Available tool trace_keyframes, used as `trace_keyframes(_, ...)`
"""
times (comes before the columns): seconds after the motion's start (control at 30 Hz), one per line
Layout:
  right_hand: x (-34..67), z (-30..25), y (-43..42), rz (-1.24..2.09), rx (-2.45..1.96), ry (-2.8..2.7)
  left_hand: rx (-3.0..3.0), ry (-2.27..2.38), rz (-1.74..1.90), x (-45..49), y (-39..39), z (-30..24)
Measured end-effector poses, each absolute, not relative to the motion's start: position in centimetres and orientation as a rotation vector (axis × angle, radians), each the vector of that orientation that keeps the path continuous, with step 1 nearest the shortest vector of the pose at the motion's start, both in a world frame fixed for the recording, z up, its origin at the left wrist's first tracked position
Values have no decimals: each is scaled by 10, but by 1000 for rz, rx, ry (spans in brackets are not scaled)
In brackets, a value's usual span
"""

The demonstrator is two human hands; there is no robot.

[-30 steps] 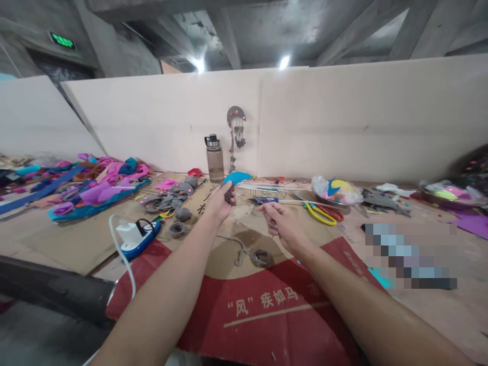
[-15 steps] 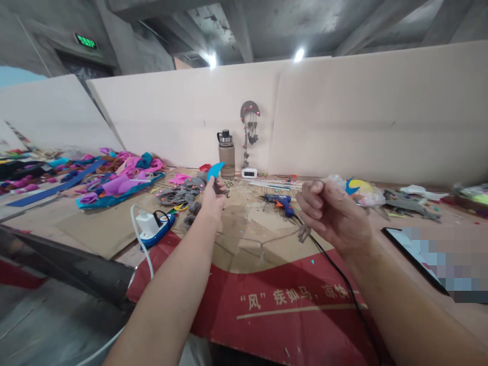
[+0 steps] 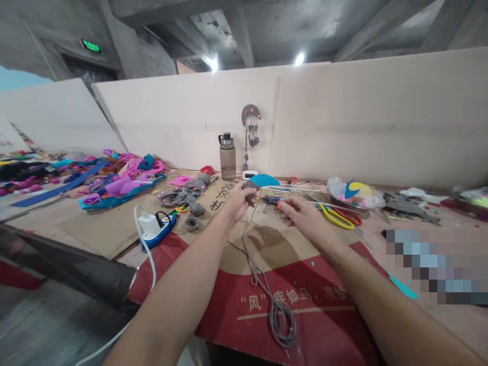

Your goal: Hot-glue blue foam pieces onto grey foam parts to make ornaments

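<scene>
My left hand (image 3: 243, 202) is closed on a felt piece (image 3: 266, 181) with a rounded blue part and a grey part, above the cardboard. A grey yarn (image 3: 247, 249) runs down from near it to a loose coil (image 3: 282, 323) over the red part of the cardboard. My right hand (image 3: 294, 209) has its fingers curled at the blue and orange glue gun (image 3: 271, 200); the fingers hide most of its handle. Right of that hand are scissors with yellow handles (image 3: 337, 218) and others with red handles (image 3: 351, 215).
A water bottle (image 3: 227, 156) and a small white clock (image 3: 249, 175) stand by the back panel. Grey felt pieces (image 3: 183, 193) and yarn balls (image 3: 196, 209) lie left, near a blue power strip (image 3: 164, 229). A plastic-wrapped bowl (image 3: 360, 195) sits right.
My left hand has moved right with the felt piece. My right hand has let go of the yarn, which now lies coiled in front, and has moved left and down to the glue gun.
</scene>
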State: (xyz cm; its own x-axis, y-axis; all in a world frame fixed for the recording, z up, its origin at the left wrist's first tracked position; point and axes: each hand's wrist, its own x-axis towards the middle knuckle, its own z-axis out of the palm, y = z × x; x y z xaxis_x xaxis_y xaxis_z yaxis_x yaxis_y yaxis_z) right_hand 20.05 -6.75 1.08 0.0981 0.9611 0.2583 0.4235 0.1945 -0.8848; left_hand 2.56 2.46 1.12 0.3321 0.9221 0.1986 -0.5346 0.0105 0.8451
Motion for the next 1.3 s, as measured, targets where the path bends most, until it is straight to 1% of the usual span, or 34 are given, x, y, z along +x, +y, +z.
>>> trace_keyframes(0.1, 197, 3, -63, 837, -1279, -1204, 1085, 459, 1147, 37, 13, 10)
trace_keyframes(0.23, 191, 2, -65, 1012, -1066, -1026, 1198, 462, 1083, 45, 4, 8)
trace_keyframes(0.4, 188, -1, -65, 1085, -951, -874, 1327, 436, 994, 49, -6, 8)
trace_keyframes(0.57, 192, -3, -63, 1003, -971, -955, 1295, 423, 887, 52, -14, 10)
trace_keyframes(0.63, 193, -4, -62, 975, -1013, -997, 1240, 476, 907, 53, -14, 11)
trace_keyframes(0.7, 195, -6, -61, 875, -1097, -1007, 1181, 543, 987, 53, -12, 12)
trace_keyframes(0.8, 196, -9, -60, 627, -1233, -1046, 1155, 642, 1123, 54, -8, 9)
trace_keyframes(0.87, 196, -8, -61, 541, -1264, -1137, 1221, 676, 1169, 56, -5, 5)
trace_keyframes(1.0, 196, -4, -66, 522, -1237, -1256, 1477, 682, 1207, 60, -7, -3)
trace_keyframes(1.13, 197, -2, -67, 509, -1270, -1230, 1734, 741, 1225, 62, -17, 0)
trace_keyframes(1.3, 197, -1, -67, 482, -1322, -1203, 1879, 749, 1272, 63, -30, 9)
